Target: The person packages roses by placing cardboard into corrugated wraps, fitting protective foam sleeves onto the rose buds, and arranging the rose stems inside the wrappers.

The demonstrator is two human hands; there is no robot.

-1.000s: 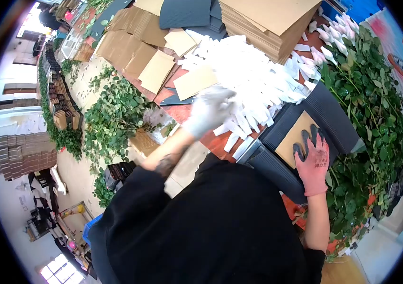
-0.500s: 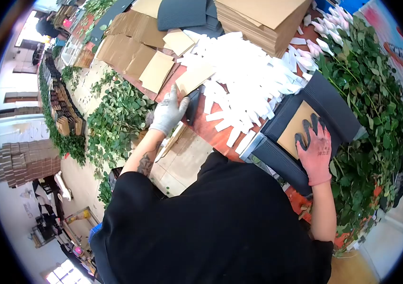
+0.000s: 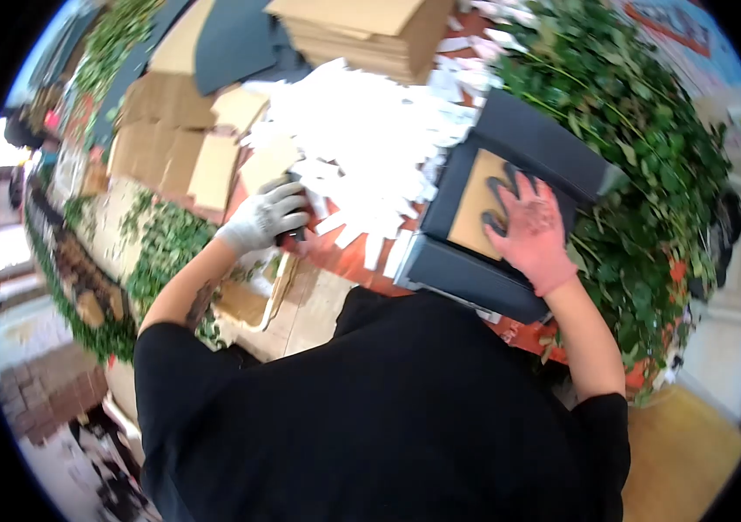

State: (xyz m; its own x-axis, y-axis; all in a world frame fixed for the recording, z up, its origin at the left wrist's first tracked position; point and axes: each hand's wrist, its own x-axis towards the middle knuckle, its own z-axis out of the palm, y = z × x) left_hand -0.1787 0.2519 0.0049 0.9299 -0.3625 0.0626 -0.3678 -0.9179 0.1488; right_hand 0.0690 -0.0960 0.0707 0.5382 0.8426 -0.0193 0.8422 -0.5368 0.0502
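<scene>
My left hand (image 3: pixel 266 216), in a pale grey glove, is closed around a dark object (image 3: pixel 291 233) at the table's near edge; only part of that object shows. My right hand (image 3: pixel 534 228), in a pink glove with grey fingertips, lies with fingers spread on a tan cardboard piece (image 3: pixel 473 209). That cardboard rests on dark corrugated sheets (image 3: pixel 523 130), which fold up on the far side and hang over the near edge. White paper strips (image 3: pixel 344 130) are heaped between my hands, and a small tan card (image 3: pixel 268 163) lies just beyond my left hand.
A tall cardboard stack (image 3: pixel 370 39) stands at the back, beside dark sheets (image 3: pixel 235 43). Brown cardboard (image 3: pixel 157 135) lies at the left. Leafy stems (image 3: pixel 640 130) cover the right side. A light-rimmed container (image 3: pixel 253 300) sits below the near edge. A person (image 3: pixel 22 130) is far off at upper left.
My left hand went from the strips to the near-left edge, opened beside the dark object and closed around it. My right hand stays on the cardboard. The view has shifted.
</scene>
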